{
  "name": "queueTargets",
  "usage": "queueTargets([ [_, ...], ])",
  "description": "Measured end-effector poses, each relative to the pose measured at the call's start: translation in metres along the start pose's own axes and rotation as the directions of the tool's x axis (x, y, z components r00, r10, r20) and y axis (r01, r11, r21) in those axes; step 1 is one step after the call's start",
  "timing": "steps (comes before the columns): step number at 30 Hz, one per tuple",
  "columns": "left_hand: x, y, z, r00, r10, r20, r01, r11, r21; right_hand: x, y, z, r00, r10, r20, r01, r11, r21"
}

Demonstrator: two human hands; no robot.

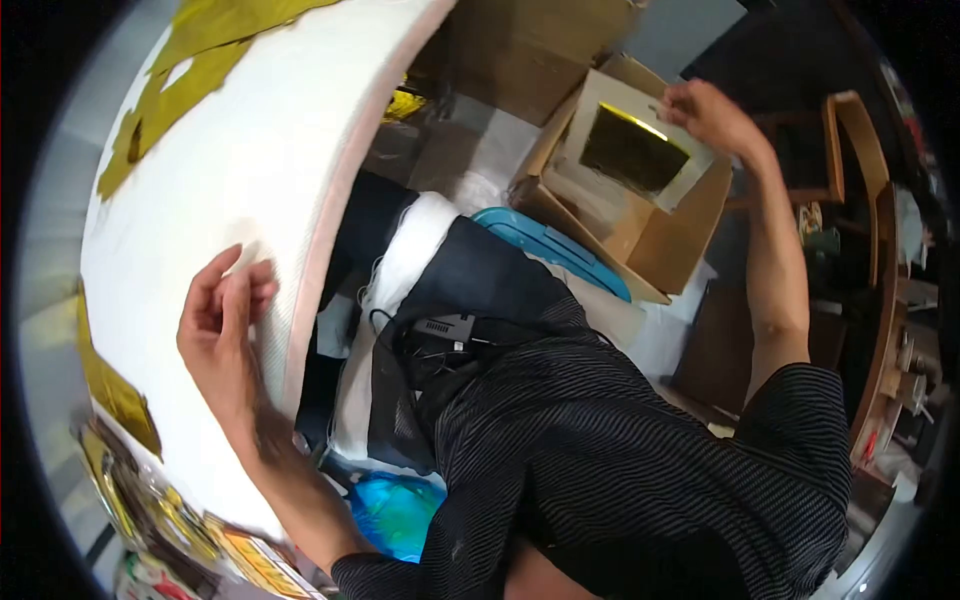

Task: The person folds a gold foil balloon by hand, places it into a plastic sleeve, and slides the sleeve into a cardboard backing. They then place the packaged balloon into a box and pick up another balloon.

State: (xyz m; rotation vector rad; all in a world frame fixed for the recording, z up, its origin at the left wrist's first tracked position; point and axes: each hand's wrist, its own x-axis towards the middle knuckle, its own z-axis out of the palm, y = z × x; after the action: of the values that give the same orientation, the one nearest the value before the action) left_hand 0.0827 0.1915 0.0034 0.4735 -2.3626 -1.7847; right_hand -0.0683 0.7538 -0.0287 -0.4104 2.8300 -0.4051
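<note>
My left hand [222, 335] is over the white surface [250, 130], near its pink-edged border. Its fingers are curled and the thumb lies close to them; whatever they pinch, if anything, is too small to make out. Out to the right, my right hand [712, 118] hovers at the upper corner of a pale sheet [580, 150], fingertips pressed together. A dark gold, shiny square [632, 150] with a bright yellow edge lies on that sheet. The sheet rests over an open cardboard box [685, 235]. Gold foil pieces [215, 40] lie on the white surface's far end.
Another gold piece [122, 395] lies at the white surface's left edge. A blue plastic lid [550, 245] leans beside the box. A blue bag [395, 510] is below my left forearm. A wooden frame [860, 180] stands at right. A small dark device with cables [445, 328] sits at my lap.
</note>
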Motion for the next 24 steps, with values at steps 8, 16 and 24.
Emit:
queueTargets([
  [8, 0.004, -0.005, 0.002, 0.997, -0.034, -0.071, 0.037, 0.998, 0.047, -0.043, 0.096, 0.163, 0.945, 0.319, -0.075, -0.317, 0.948, 0.04],
  [16, 0.002, 0.003, 0.021, 0.975, -0.035, -0.218, 0.062, 0.992, 0.114, -0.015, 0.142, 0.244, 0.924, 0.298, -0.24, -0.262, 0.95, 0.168],
  [24, 0.006, -0.013, 0.01, 0.965, 0.036, -0.259, 0.014, 0.982, 0.189, 0.008, 0.155, 0.308, 0.971, 0.225, -0.079, -0.201, 0.951, 0.234],
])
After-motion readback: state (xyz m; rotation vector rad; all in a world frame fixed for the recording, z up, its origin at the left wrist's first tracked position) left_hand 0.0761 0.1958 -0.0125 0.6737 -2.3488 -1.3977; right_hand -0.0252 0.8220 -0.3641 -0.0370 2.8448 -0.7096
